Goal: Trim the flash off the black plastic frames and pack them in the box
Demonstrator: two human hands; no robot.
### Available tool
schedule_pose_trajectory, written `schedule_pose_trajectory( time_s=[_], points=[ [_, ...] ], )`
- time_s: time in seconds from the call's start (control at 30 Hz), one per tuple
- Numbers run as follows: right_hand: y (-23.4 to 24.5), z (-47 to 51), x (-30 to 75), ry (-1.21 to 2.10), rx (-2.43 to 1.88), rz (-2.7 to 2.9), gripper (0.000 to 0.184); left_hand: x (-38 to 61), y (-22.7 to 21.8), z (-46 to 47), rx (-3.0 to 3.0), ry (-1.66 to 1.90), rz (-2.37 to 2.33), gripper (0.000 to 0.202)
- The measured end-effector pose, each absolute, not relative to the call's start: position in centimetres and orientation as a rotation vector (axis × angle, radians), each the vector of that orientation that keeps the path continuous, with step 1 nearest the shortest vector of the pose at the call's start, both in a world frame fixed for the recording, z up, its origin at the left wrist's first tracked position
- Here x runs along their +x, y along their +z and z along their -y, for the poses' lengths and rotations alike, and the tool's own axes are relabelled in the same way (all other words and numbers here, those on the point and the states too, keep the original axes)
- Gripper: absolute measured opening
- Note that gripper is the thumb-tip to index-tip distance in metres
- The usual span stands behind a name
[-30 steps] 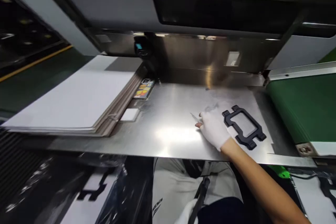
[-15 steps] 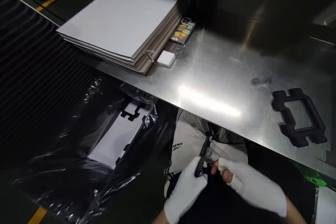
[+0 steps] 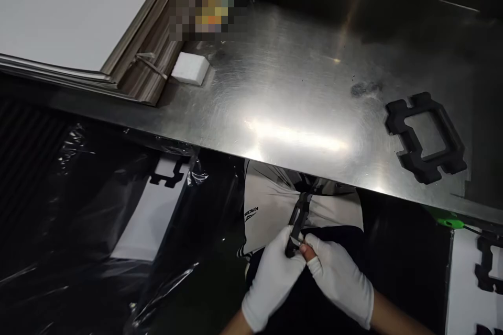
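Observation:
My left hand [image 3: 275, 267], in a white glove, grips a black frame-shaped piece [image 3: 301, 213] over my lap, seen nearly edge-on. My right hand [image 3: 338, 275] wears a white glove with bare fingertips showing. Its thumb and fingers are pinched together against the lower end of that piece; a small pale glint shows there, too small to name. On the metal table lies a similar black frame [image 3: 408, 154], flat, with notched edges and a rectangular opening.
The metal table [image 3: 291, 89] has its front edge just beyond my hands. A stack of white sheets [image 3: 74, 10] and a small white block [image 3: 191, 68] are at left. Clear plastic [image 3: 98, 209] covers a white sheet [image 3: 153, 220] below. A green object [image 3: 450, 223] sits at right.
The view has shifted toward the right. My right hand has moved in closer to my left, and its fingertips now meet the black piece's lower end.

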State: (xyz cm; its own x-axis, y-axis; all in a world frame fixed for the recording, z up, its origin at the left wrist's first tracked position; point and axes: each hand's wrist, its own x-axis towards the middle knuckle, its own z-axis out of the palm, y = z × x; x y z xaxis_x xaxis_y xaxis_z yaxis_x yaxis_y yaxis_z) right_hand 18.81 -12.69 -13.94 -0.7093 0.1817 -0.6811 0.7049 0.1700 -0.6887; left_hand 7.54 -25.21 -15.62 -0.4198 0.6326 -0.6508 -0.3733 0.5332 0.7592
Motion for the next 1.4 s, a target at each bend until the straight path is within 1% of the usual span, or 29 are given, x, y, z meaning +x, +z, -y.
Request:
schedule_pose_trajectory(
  time_s=[0.1, 0.2, 0.33, 0.6, 0.77, 0.93, 1.03, 1.1, 1.17, 1.23, 1.3, 1.4],
  points=[
    [-13.7, 13.0, 18.9, -1.504, 0.874, -2.014, 0.047, 8.1, -15.5, 25.1, 0.174, 1.136, -1.699, 0.008],
    [-13.6, 13.3, 19.2, -1.512, 0.888, -2.036, 0.051, 8.4, -15.3, 24.9, 0.147, 1.130, -1.723, 0.007],
    [-13.7, 13.6, 19.4, -1.495, 0.926, -2.077, 0.052, 8.5, -15.3, 24.8, 0.134, 1.124, -1.727, 0.007],
    [-13.4, 13.9, 19.2, -1.556, 1.009, -1.955, 0.060, 8.5, -15.5, 24.6, 0.104, 1.066, -1.746, 0.010],
    [-13.8, 14.2, 19.3, -1.588, 1.070, -1.956, 0.062, 8.8, -15.2, 24.5, 0.098, 1.043, -1.795, 0.012],
    [-12.9, 12.2, 19.9, -1.514, 0.838, -2.078, 0.054, 8.7, -14.8, 24.6, 0.142, 1.044, -1.788, 0.015],
    [-12.4, 9.6, 19.7, -1.519, 0.840, -2.176, 0.047, 7.4, -14.3, 24.8, 0.221, 0.992, -1.771, 0.027],
    [-12.4, 7.8, 18.8, -1.443, 0.890, -2.368, 0.037, 5.7, -13.8, 24.9, 0.308, 0.946, -1.731, 0.034],
    [-12.8, 6.2, 17.5, -1.312, 0.789, -2.515, 0.032, 3.6, -13.5, 25.0, 0.383, 0.874, -1.642, 0.033],
    [-13.3, 5.1, 16.2, -1.232, 0.621, -2.489, 0.026, 1.7, -13.3, 25.2, 0.430, 0.845, -1.552, 0.028],
    [-13.9, 4.6, 15.4, -1.241, 0.604, -2.405, 0.019, 0.5, -13.2, 25.9, 0.457, 0.927, -1.698, 0.028],
    [-14.7, 4.8, 14.7, -1.380, 0.849, -2.324, 0.024, 0.9, -13.0, 27.5, 0.421, 1.166, -2.317, 0.018]
  ],
)
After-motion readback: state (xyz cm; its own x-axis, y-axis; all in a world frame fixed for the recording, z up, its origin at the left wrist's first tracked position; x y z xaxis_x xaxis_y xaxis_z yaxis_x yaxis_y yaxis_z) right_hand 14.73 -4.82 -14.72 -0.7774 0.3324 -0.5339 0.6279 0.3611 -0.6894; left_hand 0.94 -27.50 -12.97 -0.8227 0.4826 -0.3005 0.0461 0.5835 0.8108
